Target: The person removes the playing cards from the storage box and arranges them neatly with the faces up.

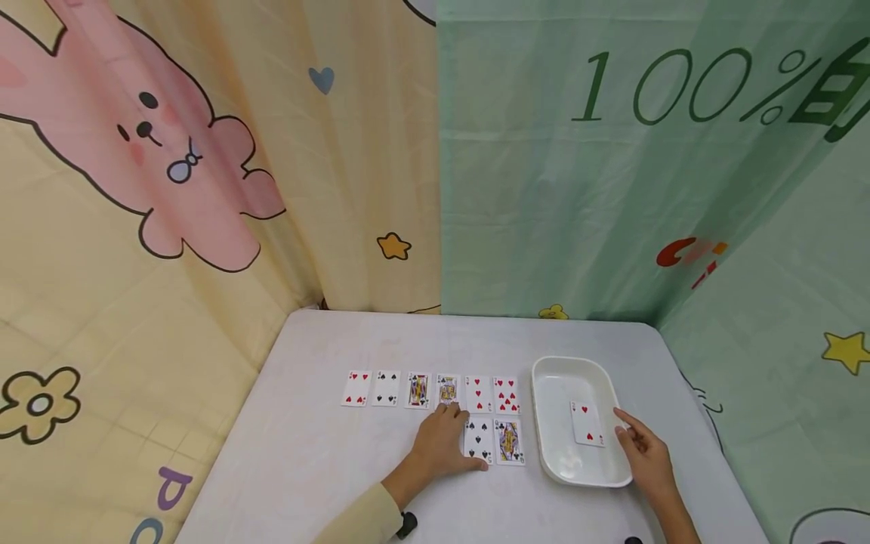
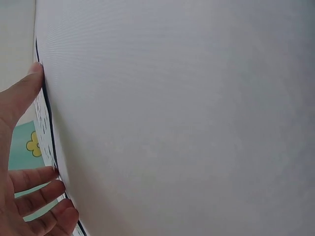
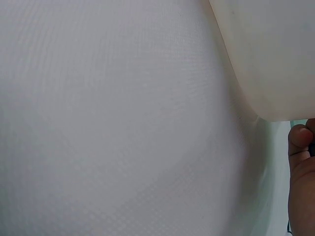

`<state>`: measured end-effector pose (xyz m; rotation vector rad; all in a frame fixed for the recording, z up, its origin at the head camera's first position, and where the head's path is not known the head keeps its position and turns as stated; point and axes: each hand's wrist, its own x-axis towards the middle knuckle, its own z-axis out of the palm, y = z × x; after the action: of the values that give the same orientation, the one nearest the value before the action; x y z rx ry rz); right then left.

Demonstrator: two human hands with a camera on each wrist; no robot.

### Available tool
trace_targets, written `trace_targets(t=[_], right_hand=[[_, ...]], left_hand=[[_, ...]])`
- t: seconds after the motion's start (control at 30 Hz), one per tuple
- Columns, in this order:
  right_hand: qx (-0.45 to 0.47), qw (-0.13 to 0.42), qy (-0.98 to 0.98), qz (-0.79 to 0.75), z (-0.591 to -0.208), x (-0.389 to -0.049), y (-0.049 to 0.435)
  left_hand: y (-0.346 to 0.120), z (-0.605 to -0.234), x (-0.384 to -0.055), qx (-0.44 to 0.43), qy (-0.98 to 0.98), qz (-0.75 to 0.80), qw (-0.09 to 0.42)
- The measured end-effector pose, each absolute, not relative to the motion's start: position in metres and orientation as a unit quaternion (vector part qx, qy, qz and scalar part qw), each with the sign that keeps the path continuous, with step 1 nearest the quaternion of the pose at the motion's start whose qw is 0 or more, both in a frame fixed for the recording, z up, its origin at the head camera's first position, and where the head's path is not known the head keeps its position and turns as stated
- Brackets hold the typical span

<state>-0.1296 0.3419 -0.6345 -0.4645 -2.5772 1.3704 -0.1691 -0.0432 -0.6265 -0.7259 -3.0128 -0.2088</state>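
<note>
In the head view, my left hand lies over the cards with fingers and thumb spread. Its fingertips reach the lower edge of a face card, and its thumb lies by the bottom of a spade card. In the left wrist view the fingers are only slightly bent. My right hand is at the right side of a white tray, its index fingertip and thumb right at the rim. Inside the tray lies one heart card. The right thumb shows beside the tray wall in the right wrist view.
More face-up cards continue the upper row: a heart card, a spade card, a face card and two heart cards. Another face card lies below them. Curtains hang around the white table.
</note>
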Motion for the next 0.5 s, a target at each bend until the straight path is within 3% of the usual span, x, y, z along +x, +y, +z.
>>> trace_targets(t=[0.5], right_hand=[[-0.144, 0.102, -0.87, 0.46, -0.6351, -0.1289, 0.3427]], left_hand=[[-0.0443, -0.6255, -0.1681, -0.225, -0.972, -0.072, 0.004]])
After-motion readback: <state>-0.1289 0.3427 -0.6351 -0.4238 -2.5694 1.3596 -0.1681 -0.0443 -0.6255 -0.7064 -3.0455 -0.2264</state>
